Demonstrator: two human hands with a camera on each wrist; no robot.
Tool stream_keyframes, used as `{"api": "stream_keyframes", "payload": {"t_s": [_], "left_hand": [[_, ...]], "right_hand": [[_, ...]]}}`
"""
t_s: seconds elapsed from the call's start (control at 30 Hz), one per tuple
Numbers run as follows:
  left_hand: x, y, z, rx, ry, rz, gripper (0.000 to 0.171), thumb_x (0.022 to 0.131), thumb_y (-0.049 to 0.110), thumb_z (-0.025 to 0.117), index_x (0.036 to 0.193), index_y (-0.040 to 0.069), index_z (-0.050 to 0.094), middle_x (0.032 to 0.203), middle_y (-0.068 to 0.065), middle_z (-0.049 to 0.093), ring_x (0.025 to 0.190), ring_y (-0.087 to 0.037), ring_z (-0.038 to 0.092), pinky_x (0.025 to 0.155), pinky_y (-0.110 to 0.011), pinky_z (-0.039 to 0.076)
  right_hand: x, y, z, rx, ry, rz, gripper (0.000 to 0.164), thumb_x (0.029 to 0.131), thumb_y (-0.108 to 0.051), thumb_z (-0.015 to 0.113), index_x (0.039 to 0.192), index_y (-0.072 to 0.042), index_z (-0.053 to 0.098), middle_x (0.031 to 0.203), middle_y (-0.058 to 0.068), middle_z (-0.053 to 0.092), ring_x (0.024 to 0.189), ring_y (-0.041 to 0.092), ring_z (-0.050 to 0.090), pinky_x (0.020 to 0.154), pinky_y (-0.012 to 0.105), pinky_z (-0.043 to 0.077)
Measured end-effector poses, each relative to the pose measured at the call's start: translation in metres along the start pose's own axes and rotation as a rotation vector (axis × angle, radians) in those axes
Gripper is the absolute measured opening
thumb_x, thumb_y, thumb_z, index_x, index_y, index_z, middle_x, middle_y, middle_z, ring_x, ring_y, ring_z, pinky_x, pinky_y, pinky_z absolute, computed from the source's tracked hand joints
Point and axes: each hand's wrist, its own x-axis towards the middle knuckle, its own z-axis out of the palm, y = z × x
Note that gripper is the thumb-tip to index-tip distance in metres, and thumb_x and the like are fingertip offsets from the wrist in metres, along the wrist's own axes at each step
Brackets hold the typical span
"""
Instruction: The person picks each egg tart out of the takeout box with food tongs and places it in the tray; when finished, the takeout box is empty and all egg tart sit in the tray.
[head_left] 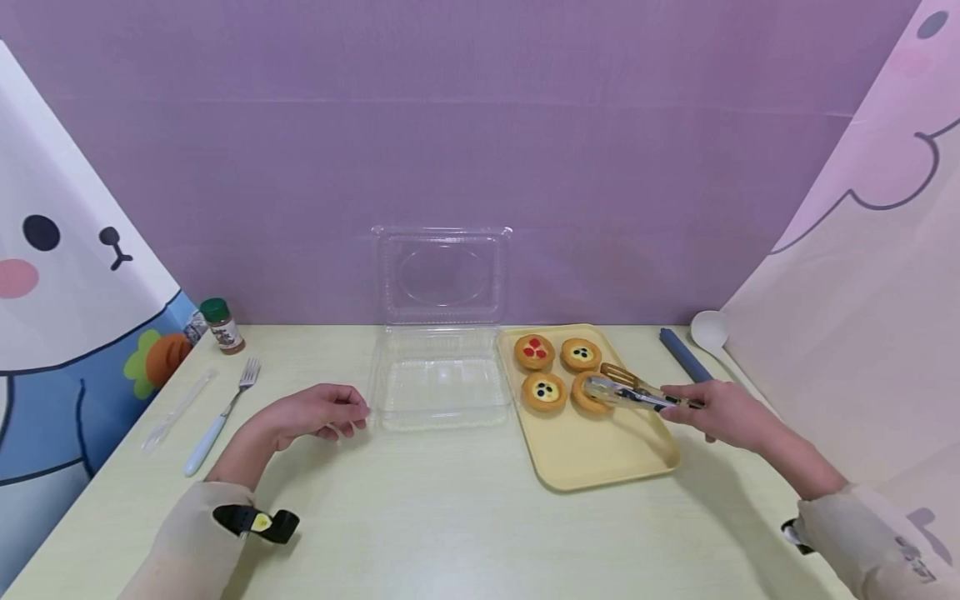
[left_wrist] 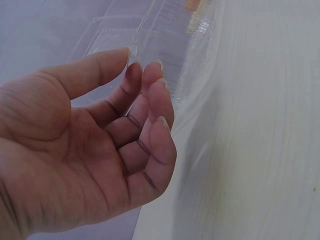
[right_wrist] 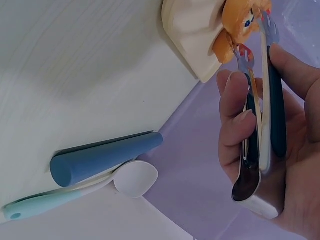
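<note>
My right hand [head_left: 716,412] grips metal tongs [right_wrist: 272,115] with dark handle pads. The tips of the tongs reach over the front right egg tart [head_left: 588,393] and partly hide it. It sits on a yellow tray [head_left: 592,458] with three other tarts: a tart with red topping [head_left: 534,352] and two dark-dotted ones, at the back [head_left: 581,355] and at the front left [head_left: 543,392]. My left hand [head_left: 318,414] is loosely curled, palm in view in the left wrist view, fingertips close by the left edge of a clear plastic box [head_left: 442,408], whose lid [head_left: 442,275] stands up behind.
A blue rolling-pin-like cylinder [head_left: 686,355] and a white-bowled spoon [head_left: 708,332] lie right of the tray. At the left are a fork [head_left: 221,421], a clear plastic utensil [head_left: 176,414] and a green-capped jar [head_left: 222,327]. A purple backdrop [head_left: 450,150] borders the table's back.
</note>
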Motion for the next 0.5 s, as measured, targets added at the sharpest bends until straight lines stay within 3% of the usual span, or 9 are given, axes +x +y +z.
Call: {"api": "stream_keyframes", "payload": {"t_s": [0.5], "left_hand": [[-0.0003, -0.0011, -0.0001, -0.009, -0.005, 0.007, 0.036, 0.101, 0.030, 0.060, 0.115, -0.003, 0.059, 0.102, -0.008, 0.065, 0.090, -0.021, 0.061, 0.079, -0.035, 0.051]], "right_hand": [[-0.0001, 0.0008, -0.0011, -0.010, -0.003, -0.012, 0.057, 0.098, -0.041, 0.063, 0.140, -0.003, 0.057, 0.060, -0.006, 0.056, 0.050, 0.013, 0.052, 0.057, 0.027, 0.042]]}}
